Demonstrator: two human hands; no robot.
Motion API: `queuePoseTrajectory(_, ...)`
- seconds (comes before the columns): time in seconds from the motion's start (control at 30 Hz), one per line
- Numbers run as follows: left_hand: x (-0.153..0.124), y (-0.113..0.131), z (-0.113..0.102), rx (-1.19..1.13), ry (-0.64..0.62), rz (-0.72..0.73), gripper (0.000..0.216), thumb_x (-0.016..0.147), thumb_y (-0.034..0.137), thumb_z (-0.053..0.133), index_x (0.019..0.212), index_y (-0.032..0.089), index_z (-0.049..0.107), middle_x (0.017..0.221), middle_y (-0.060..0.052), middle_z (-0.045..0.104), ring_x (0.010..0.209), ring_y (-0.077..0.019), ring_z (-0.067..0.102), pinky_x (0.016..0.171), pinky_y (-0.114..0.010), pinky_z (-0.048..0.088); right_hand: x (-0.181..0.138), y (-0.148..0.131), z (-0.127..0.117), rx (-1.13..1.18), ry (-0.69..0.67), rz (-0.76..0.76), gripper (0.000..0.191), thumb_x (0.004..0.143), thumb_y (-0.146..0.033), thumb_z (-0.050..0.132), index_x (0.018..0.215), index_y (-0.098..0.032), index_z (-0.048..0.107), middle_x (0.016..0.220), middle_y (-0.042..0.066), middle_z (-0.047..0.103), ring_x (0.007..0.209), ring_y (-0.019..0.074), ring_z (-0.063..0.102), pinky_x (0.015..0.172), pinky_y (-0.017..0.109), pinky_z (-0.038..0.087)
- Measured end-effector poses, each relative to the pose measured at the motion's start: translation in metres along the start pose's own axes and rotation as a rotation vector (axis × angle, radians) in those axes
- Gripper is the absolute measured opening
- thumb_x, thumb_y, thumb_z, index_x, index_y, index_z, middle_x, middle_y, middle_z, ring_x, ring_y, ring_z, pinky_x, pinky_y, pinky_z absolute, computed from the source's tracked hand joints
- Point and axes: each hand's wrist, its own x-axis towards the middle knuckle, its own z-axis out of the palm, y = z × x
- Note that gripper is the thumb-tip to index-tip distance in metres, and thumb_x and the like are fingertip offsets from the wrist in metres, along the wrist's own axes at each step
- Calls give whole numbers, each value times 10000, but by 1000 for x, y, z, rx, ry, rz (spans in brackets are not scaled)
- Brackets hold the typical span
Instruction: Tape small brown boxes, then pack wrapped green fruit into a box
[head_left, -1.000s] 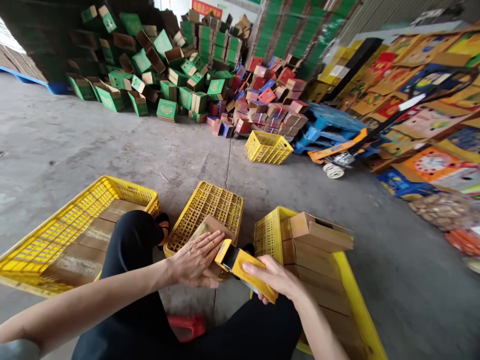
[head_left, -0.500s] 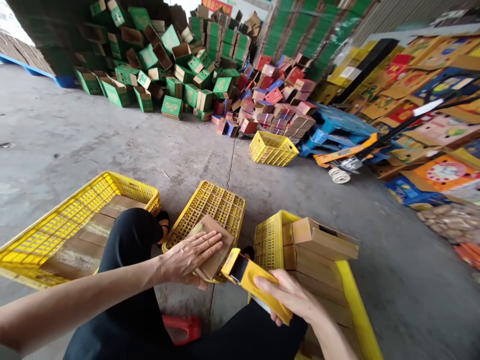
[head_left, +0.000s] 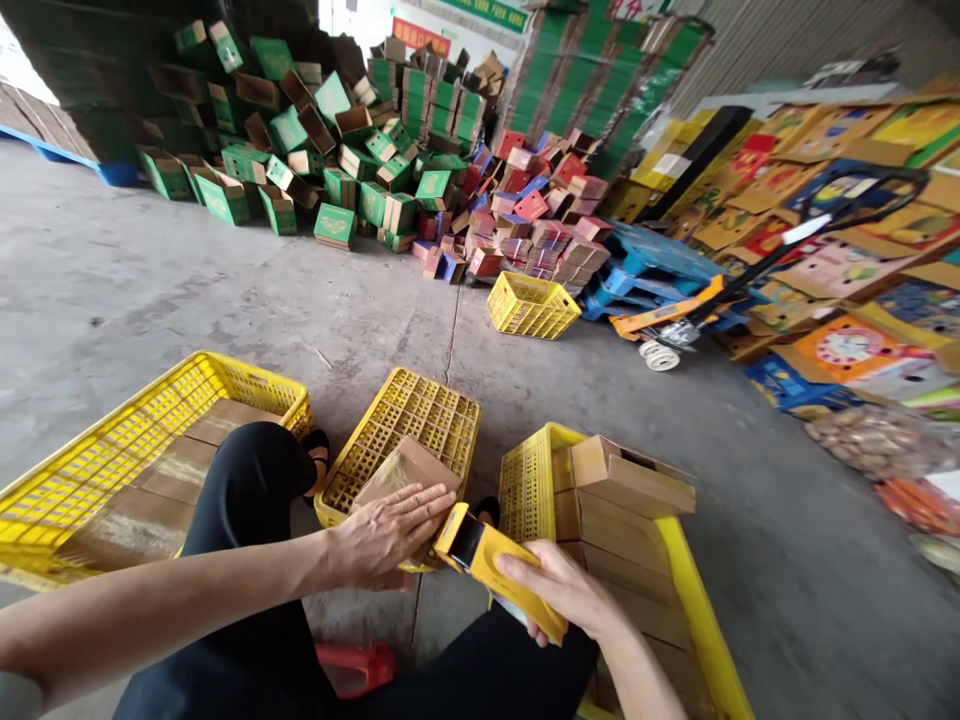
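Note:
A small cardboard box (head_left: 409, 468) with tape on it lies on an upturned yellow crate (head_left: 420, 405) between my knees. My left hand (head_left: 394, 530) rests flat on the near part of the box, fingers stretched out. In my right hand (head_left: 551, 585) is a yellow tape dispenser (head_left: 499, 570). Its front end is close to the left fingertips, at the box's right side; I cannot tell whether it touches the box. On my right a yellow crate (head_left: 529, 490) holds several cardboard boxes (head_left: 626, 530), one lying tilted on top.
To my left, another yellow crate (head_left: 255, 380) holds taped boxes (head_left: 180, 470). A red plastic object (head_left: 356, 665) sits between my legs. Farther off stand a small yellow crate (head_left: 532, 305), a pallet jack (head_left: 675, 325), blue pallets (head_left: 645, 260) and heaped green cartons (head_left: 334, 225).
My left hand has slid toward me over the box, baring more of its taped top. The tape dispenser stays beside the left fingertips. The whole view has shifted slightly.

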Motion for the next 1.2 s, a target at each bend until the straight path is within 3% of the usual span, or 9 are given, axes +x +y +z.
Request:
queuePoseTrajectory(0.23, 1, -4, 4, -44, -9, 26, 1196, 884, 640, 698, 1696, 151, -30, 1753, -184, 129, 1623, -349, 139, 1312, -483, 199, -2, 3, -2, 18, -58, -14, 756, 739, -894, 644, 1037, -207, 533, 590, -6, 704, 512, 190, 702, 463, 223, 496)
queuePoseTrajectory(0.6, 1, -5, -8, -67, 9, 59, 1179, 893, 737, 644, 1698, 117, 47, 1731, -218, 190, 1606, -387, 191, 1308, -514, 213, -9, 21, -10, 11, -33, 27, 742, 732, -885, 655, 1030, -219, 520, 575, -15, 688, 504, 191, 703, 424, 211, 465)
queuePoseTrajectory(0.73, -3, -2, -20, -179, 96, 59, 936, 1001, 681, 521, 1702, 197, 132, 1738, -156, 220, 1608, -332, 218, 1306, -486, 243, 7, 18, 5, 20, -19, -19, 646, 786, -825, 655, 971, -225, 505, 551, -32, 672, 472, 162, 684, 424, 192, 474)
queuePoseTrajectory(0.8, -7, -6, -24, -271, 228, -81, 748, 1061, 610, 441, 1687, 258, 228, 1745, -93, 237, 1614, -289, 215, 1318, -481, 210, 13, 12, 12, 40, -15, -38, 622, 789, -805, 667, 954, -228, 505, 553, -43, 666, 458, 148, 673, 407, 179, 458)
queuePoseTrajectory(0.87, -10, -14, -25, -405, 417, -365, 698, 1063, 632, 401, 1649, 257, 347, 1721, -73, 322, 1608, -283, 241, 1329, -488, 167, 16, 7, 17, 45, -7, -42, 600, 795, -785, 677, 950, -228, 516, 546, -48, 659, 449, 142, 667, 393, 169, 439)
queuePoseTrajectory(0.93, -15, -26, -24, -655, 498, -675, 773, 1009, 732, 418, 1582, 216, 478, 1625, -94, 495, 1565, -311, 351, 1314, -478, 231, 18, 1, 20, 30, -8, -36, 583, 800, -773, 679, 932, -226, 528, 527, -45, 652, 436, 143, 661, 390, 170, 435)
queuePoseTrajectory(1.0, -21, -35, -23, -1007, 400, -854, 849, 936, 812, 476, 1491, 180, 594, 1456, -117, 665, 1460, -343, 514, 1244, -447, 389, 20, -3, 23, 15, -8, -50, 588, 795, -783, 670, 899, -220, 540, 513, -38, 647, 415, 144, 651, 386, 175, 430)
queuePoseTrajectory(1.07, -27, -40, -22, -1287, 321, -908, 875, 873, 836, 565, 1412, 153, 664, 1317, -131, 750, 1327, -359, 642, 1160, -417, 491, 19, -7, 25, 4, 3, -82, 617, 774, -810, 665, 865, -210, 554, 507, -30, 646, 408, 149, 649, 375, 177, 416)
queuePoseTrajectory(1.2, -32, -40, -12, -1646, 354, -997, 913, 809, 873, 607, 1338, 134, 702, 1215, -155, 787, 1156, -362, 738, 1060, -439, 566, 9, -20, 23, 15, -8, -140, 670, 744, -839, 679, 908, -198, 576, 534, -23, 668, 460, 172, 686, 400, 190, 449)
